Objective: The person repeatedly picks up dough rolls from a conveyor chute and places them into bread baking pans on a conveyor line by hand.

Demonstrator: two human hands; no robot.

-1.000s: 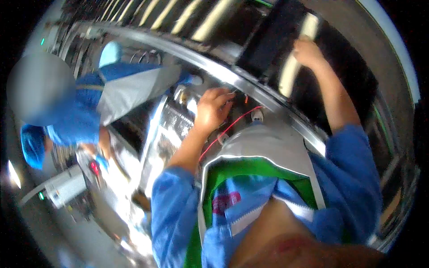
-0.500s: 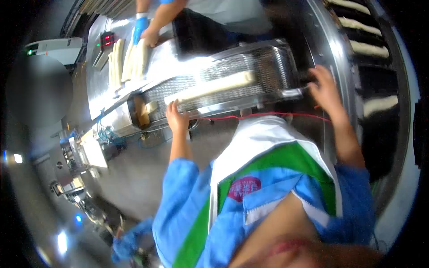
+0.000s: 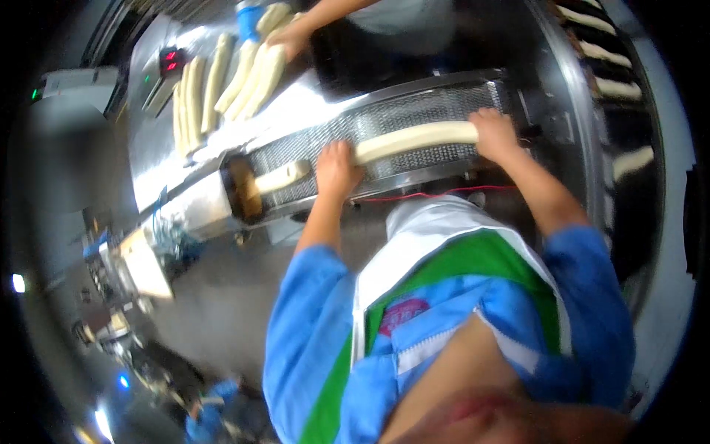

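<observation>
A long pale dough roll (image 3: pixel 418 140) lies lengthwise over a mesh conveyor belt (image 3: pixel 421 109), bowed slightly in the middle. My left hand (image 3: pixel 338 172) is closed around its left end, and my right hand (image 3: pixel 496 136) grips the right end. Whether the roll touches the mesh all along cannot be made out. To the left of my left hand, a shorter dough piece (image 3: pixel 283 177) sticks out of the machine's outlet (image 3: pixel 242 186) onto the belt.
Across the belt, a co-worker's hand (image 3: pixel 290 38) is on dough rolls (image 3: pixel 259 78) lying on a steel table (image 3: pixel 151 137). A display with red digits (image 3: pixel 171 59) stands there. On my right, dark trays (image 3: pixel 625 133) hold more dough strips. A red cord (image 3: pixel 414 196) runs below the belt.
Both hands have closed on the roll's ends; my right hand came in from the right. The roll moved right along the belt, and the piece behind it extends further from the outlet.
</observation>
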